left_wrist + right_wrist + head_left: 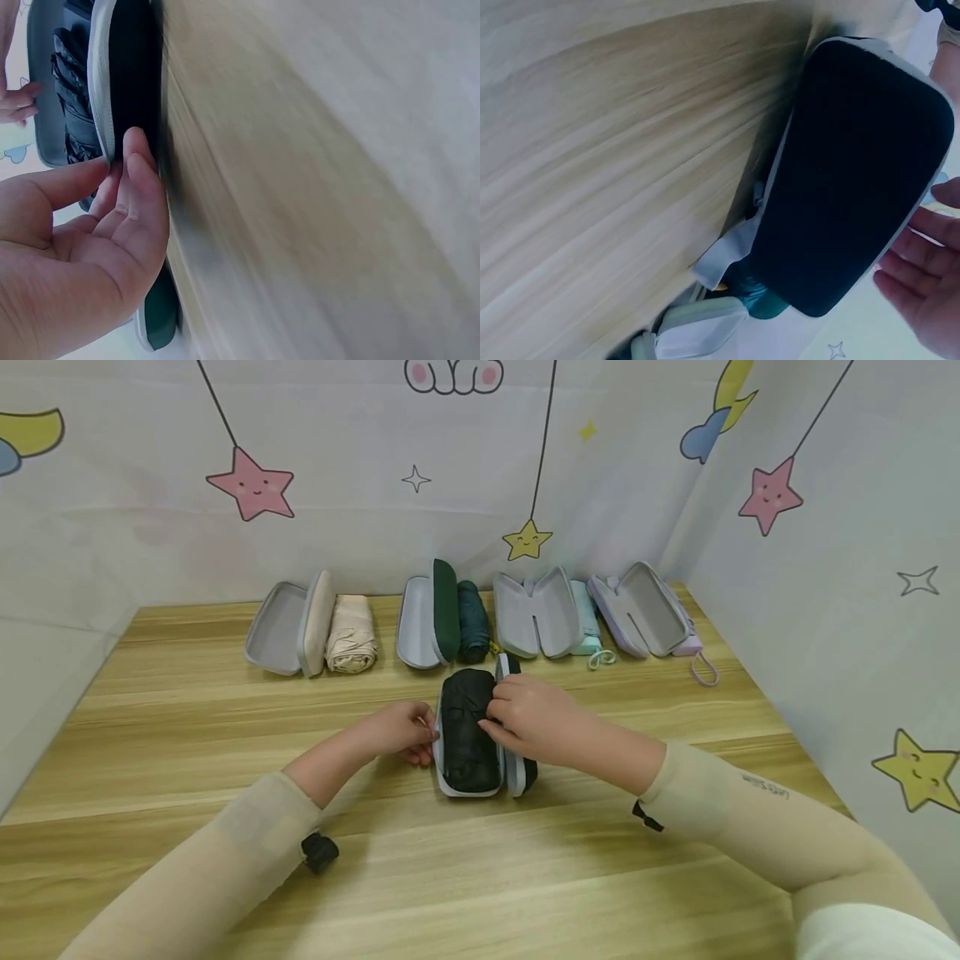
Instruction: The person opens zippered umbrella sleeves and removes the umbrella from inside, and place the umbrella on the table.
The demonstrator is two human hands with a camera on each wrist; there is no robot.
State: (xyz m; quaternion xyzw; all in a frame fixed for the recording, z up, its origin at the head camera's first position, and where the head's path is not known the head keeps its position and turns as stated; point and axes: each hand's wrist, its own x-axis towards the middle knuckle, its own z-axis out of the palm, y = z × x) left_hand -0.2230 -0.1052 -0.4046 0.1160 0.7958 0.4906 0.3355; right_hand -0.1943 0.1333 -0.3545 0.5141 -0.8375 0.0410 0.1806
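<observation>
A black hard case [529, 775] with a pale grey rim stands open on the wooden table [337, 893], its lid upright on the right side. A folded black umbrella [471, 727] lies inside the case's base. My left hand [405, 733] pinches the base's left rim between thumb and fingers; the left wrist view shows the grip at the zipper edge [101, 82]. Over the lid's top edge reaches my right hand [525, 714], its fingers fairly straight and touching the lid's inner side [501, 670]. Part of the lid is hidden behind that hand.
Along the back stand a beige case [318, 622] beside a beige umbrella [351, 635], a green case [446, 610] beside a dark green umbrella [472, 622], a mint case [588, 622] and a lilac case [686, 643]. A printed curtain [337, 552] hangs behind.
</observation>
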